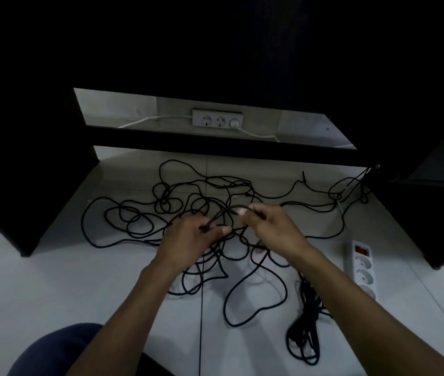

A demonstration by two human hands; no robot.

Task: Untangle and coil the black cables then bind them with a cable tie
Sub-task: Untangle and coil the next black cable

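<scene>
A long black cable [134, 221] lies in a loose tangle of several loops on the white tiled floor, under a dark desk. My left hand [188, 237] grips a few strands of it above the middle of the tangle. My right hand [267, 226] pinches the same strand a short way to the right, so a short arc of cable spans between the two hands. A second black cable bundle [306, 329] lies bunched at the lower right, beside my right forearm. No cable tie is visible.
A white power strip [361, 264] with a red switch lies on the floor at the right. A wall socket block [216, 119] with a white cord sits behind the desk's black crossbar [215, 143]. Dark desk panels stand left and right. My knee [60, 348] is at bottom left.
</scene>
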